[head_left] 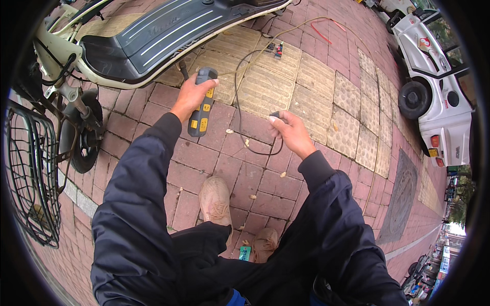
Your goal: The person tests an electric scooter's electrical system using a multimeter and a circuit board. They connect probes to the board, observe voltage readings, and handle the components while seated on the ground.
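Observation:
My left hand [191, 94] is closed around a long grey handheld device [198, 123] with yellow panels, held upright in view near the scooter's deck. My right hand [287, 130] pinches a small dark piece [274, 114] at a black cable [237, 86], largely hidden by my fingers. The cable loops down below that hand and runs up to a small cluster of dark and red parts [278, 50] on the yellow paving. A short dark object [184, 69] shows just left of the device, under the deck's edge.
A scooter [130, 46] with a front wire basket [33, 173] stands at left. A white vehicle [444, 135] is at right. A tan hose or cable [357, 36] and a red strip [324, 35] lie behind. A green card [245, 253] lies by my shoes [214, 199].

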Demonstrator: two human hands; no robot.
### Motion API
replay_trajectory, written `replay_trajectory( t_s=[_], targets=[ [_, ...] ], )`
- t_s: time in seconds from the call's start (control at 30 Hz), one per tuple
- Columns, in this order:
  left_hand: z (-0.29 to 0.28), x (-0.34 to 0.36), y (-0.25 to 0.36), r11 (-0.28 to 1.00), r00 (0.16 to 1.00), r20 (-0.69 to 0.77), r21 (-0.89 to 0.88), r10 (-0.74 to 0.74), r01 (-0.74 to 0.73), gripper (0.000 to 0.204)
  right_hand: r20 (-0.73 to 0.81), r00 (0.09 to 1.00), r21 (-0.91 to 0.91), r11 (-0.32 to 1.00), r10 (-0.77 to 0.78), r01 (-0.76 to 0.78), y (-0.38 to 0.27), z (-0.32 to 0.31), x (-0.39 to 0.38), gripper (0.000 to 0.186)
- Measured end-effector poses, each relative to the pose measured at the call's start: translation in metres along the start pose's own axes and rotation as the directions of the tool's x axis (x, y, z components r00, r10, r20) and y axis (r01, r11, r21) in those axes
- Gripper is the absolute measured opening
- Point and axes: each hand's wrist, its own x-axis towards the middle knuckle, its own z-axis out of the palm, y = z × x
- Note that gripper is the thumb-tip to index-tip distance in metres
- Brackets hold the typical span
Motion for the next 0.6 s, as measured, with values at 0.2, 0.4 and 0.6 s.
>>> replay_trajectory(
  t_s=[0.2, 0.4, 0.6],
  targets=[
    [-0.016, 0.011, -0.008, 0.979, 0.980, -0.165, 0.190, 0.109, -0.077, 0.047, -0.113, 0.991, 0.033, 0.997, 0.067, -0.063, 0.003, -0.036, -0.037, 0.021],
    [-0.024, 0.022, -0.026, 0.902, 0.969, -0.181, 0.426, 0.167, -0.076, 0.043, -0.211, 0.972, 0.100, 0.991, 0.107, -0.087, 0.007, -0.063, -0.071, 0.022],
    [-0.024, 0.038, -0.072, 0.898, 0.985, -0.167, 0.438, 0.040, 0.037, 0.046, -0.245, 0.968, 0.082, 0.996, 0.048, -0.029, 0.036, -0.055, -0.089, 0.020]
  ],
)
